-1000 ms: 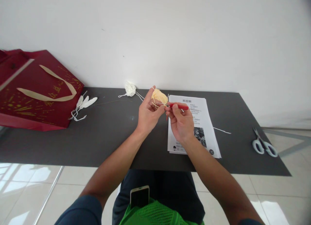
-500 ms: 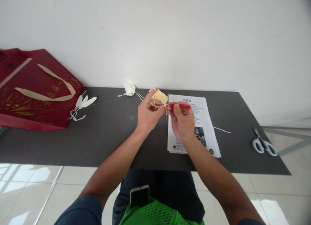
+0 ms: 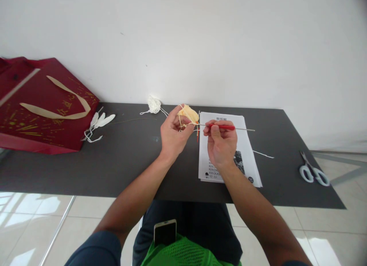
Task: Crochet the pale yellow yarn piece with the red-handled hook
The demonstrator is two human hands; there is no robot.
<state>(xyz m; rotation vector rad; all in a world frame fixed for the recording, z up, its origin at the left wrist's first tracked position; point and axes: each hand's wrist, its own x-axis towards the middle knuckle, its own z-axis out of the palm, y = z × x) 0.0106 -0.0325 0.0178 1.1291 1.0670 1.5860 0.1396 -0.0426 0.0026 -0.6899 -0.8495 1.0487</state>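
Between thumb and fingers, my left hand point(image 3: 175, 136) pinches a small cream-yellow crochet piece, with yarn looped over a raised finger. Behind those fingers shows a ball of yellow yarn point(image 3: 189, 113). My right hand point(image 3: 222, 143) grips a crochet hook point(image 3: 222, 127) by its red handle, fingers closed round it. The hook's thin metal shaft points left and its tip is at the yarn by my left fingertips. A short orange strand point(image 3: 198, 135) hangs below the work. Part of the crochet piece is hidden by my left fingers.
Printed sheets point(image 3: 212, 153) lie under my right hand on the dark table point(image 3: 129, 162). White yarn point(image 3: 154, 104) sits by the wall, white crocheted pieces point(image 3: 100, 121) beside a red gift bag point(image 3: 51, 109). Scissors point(image 3: 314, 169) lie at the right edge. A phone point(image 3: 165, 232) rests on my lap.
My right hand has moved right with the crochet hook, drawing it away from my left hand, so more of the shaft shows. My left hand stays nearly in place.
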